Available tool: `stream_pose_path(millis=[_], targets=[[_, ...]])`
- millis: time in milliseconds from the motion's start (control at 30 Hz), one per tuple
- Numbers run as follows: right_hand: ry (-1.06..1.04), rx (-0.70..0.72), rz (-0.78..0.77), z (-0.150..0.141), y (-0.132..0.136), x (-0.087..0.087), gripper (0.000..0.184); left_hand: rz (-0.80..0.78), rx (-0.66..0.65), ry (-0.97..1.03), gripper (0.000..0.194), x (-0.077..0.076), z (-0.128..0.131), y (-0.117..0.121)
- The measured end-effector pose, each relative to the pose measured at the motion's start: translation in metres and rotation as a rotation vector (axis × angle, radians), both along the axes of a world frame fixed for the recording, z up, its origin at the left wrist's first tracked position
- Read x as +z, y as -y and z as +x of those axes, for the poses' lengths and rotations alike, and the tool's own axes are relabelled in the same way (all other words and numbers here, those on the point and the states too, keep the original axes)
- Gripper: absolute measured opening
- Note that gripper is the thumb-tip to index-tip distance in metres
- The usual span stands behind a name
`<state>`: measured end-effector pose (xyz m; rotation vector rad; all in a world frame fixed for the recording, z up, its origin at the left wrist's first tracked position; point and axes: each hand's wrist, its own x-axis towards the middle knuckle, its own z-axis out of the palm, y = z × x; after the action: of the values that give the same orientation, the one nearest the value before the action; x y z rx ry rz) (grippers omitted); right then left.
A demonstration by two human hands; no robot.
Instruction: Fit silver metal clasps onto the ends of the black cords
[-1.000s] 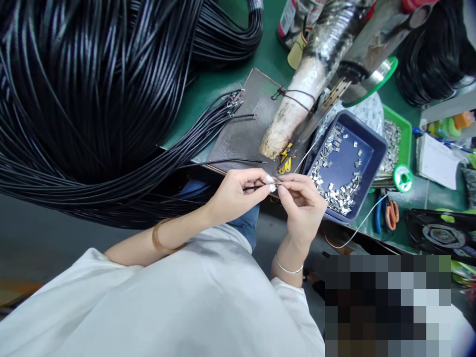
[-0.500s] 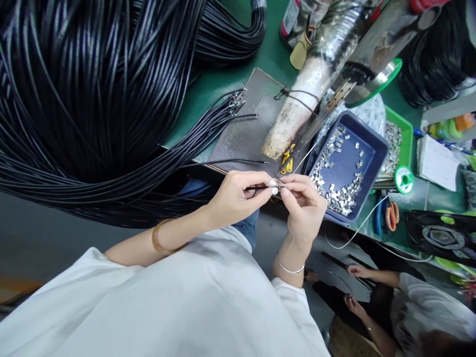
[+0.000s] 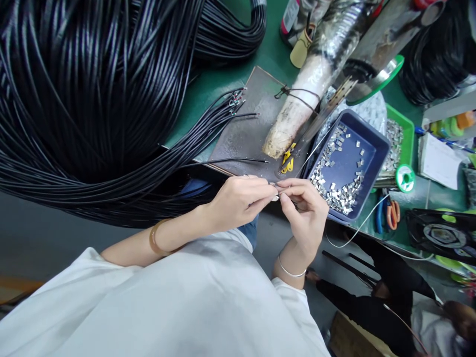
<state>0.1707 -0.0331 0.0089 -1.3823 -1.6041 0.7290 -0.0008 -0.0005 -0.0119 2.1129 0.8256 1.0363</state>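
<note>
My left hand (image 3: 240, 201) is closed in a pinch in front of my body, at the front edge of the bench. It grips the end of a black cable, now mostly hidden by the fingers. Fingertip to fingertip with it, my right hand (image 3: 304, 206) pinches at the same spot; what lies between its fingers is too small to make out. Just beyond the hands are a dark grey board (image 3: 241, 136) and small yellow pieces (image 3: 288, 161). A blue tray (image 3: 347, 161) with many small metal clips stands right of my right hand.
A large coil of black cable (image 3: 85, 89) fills the left; a bundle of stripped cable ends (image 3: 208, 126) lies on the board. A wrapped tube (image 3: 297, 109) leans over it. Pliers (image 3: 392, 214), a green tray (image 3: 403, 131) and a seated co-worker (image 3: 394, 302) are at right.
My left hand has turned so its back covers the cable that showed between its fingers. Both hands stay together. The co-worker at right has leaned and moved their hands.
</note>
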Motion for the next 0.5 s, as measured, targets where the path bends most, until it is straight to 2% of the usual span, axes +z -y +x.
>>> stream_pose_path(millis=[100, 167, 233, 400, 500], targets=[[-0.074, -0.078, 0.098, -0.011, 0.003, -0.004, 0.005, -0.331, -0.01, 0.217, 0.019, 0.004, 0.004, 0.007], [-0.022, -0.173, 0.215, -0.019, 0.004, -0.007, 0.006, -0.615, -0.009, 0.383, 0.02, 0.007, 0.006, 0.01], [0.012, -0.239, 0.279, -0.024, 0.003, -0.011, 0.007, -0.809, -0.029, 0.514, 0.019, 0.01, 0.007, 0.009], [-0.129, -0.351, 0.368, -0.023, 0.0, -0.016, 0.016, -0.945, 0.008, 0.598, 0.013, 0.013, 0.005, -0.001], [-0.037, -0.328, 0.457, -0.021, 0.003, -0.015, 0.019, -0.952, 0.071, 0.599, 0.011, 0.011, 0.005, -0.005]])
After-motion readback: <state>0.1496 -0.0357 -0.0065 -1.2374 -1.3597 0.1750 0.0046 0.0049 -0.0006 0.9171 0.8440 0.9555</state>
